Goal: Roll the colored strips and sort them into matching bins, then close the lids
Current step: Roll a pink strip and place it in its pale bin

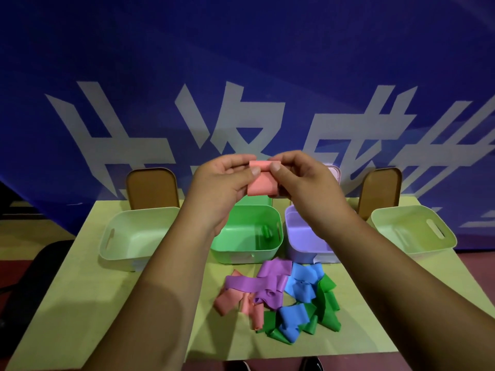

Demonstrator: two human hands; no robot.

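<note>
The salmon-pink strip (263,180) hung raised above the green bin (247,234), its rolled top edge running crosswise, pinched between left hand (222,180) and right hand (300,178) at equal reach.

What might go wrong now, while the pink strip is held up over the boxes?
1. The left hand and right hand pinch the pink strip only near its top, so the roll may spring open or drop into the green bin, which seems to lie below.
2. The pale bin on the left and the pale bin on the right look alike, so the strip might go in the wrong one.
3. Strips in the pile overlap, so pulling one may drag others.
</note>
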